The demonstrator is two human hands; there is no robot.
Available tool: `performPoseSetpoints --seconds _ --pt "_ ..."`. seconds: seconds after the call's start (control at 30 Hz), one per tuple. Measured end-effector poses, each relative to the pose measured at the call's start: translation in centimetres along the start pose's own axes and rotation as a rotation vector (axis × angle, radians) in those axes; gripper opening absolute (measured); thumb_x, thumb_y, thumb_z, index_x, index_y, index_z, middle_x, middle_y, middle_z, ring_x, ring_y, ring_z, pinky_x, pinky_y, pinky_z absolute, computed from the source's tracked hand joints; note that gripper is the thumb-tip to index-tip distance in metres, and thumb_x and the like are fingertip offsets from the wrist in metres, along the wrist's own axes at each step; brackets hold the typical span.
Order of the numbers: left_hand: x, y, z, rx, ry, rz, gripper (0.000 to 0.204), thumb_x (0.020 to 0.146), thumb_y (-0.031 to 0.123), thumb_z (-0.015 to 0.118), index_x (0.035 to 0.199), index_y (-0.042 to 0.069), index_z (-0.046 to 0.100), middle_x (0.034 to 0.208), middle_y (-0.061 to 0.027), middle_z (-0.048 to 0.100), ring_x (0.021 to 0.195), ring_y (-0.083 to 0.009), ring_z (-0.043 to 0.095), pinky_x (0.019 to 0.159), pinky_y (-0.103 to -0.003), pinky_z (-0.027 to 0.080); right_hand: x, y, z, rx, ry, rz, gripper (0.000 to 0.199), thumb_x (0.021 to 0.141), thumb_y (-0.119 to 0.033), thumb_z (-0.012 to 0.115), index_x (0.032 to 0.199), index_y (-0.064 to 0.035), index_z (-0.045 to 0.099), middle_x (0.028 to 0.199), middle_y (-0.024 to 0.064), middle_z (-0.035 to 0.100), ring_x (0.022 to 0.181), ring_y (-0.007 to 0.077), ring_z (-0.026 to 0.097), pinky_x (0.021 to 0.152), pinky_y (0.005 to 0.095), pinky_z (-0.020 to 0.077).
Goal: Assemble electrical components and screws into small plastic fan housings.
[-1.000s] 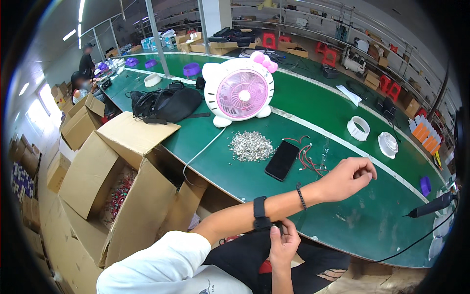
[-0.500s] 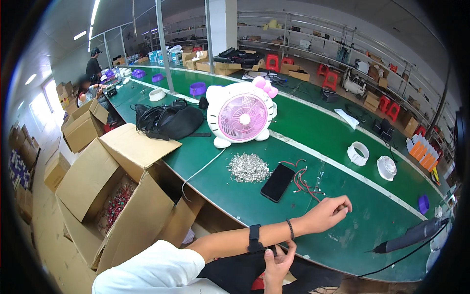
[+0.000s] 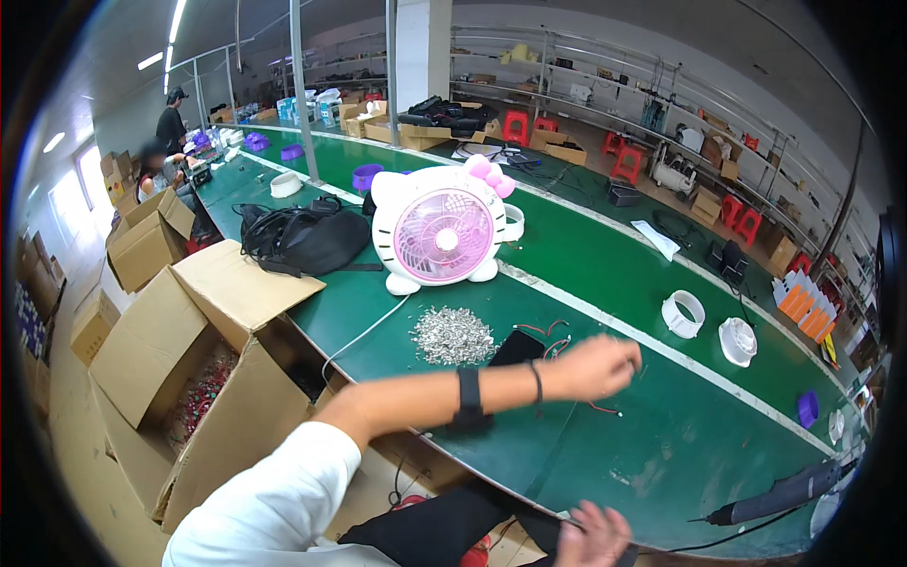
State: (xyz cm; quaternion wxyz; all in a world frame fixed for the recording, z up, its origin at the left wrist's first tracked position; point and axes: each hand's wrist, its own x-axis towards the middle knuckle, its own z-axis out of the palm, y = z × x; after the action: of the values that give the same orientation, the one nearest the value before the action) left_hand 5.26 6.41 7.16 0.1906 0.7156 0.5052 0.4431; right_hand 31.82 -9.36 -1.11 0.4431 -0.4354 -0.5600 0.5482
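From where I stand, the left hand [image 3: 605,367] is half-curled and blurred over the red wires [image 3: 556,346]; I can't tell if it pinches anything. The right hand [image 3: 595,537], fingers loosely spread, looks empty. The wires lie on the green table [image 3: 680,425] by a black phone [image 3: 518,348]: probably light, limp, best taken by their ends. Leftward, an open cardboard box [image 3: 231,425] holds reddish bits [image 3: 206,397]
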Motion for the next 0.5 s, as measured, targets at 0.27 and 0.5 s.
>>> performPoseSetpoints --seconds 0.27,0.5 --pt "9.5 -22.7 -13.9 1.084 0.267 -0.514 0.034 0.086 0.018 0.064 0.116 0.002 0.065 0.120 -0.0185 0.067 0.115 -0.0354 0.063 0.094 -0.049 0.053 5.0 1.5 -21.5 0.195 0.214 -0.888 0.105 0.082 -0.040 0.084 0.157 0.0015 0.023 0.160 0.0248 0.036 0.149 0.0383 0.035 0.120 0.0530 0.0299" --pt "8.3 -30.8 -15.8 1.472 0.424 -0.733 0.031 0.099 0.023 0.052 0.124 0.009 0.063 0.123 -0.0112 0.067 0.124 -0.0264 0.057 0.103 -0.046 0.039 8.9 -12.4 -11.5 -0.192 0.582 -0.691 0.110 0.079 -0.038 0.086 0.157 0.0024 0.021 0.157 0.0270 0.038 0.146 0.0429 0.036 0.120 0.0507 0.0307"
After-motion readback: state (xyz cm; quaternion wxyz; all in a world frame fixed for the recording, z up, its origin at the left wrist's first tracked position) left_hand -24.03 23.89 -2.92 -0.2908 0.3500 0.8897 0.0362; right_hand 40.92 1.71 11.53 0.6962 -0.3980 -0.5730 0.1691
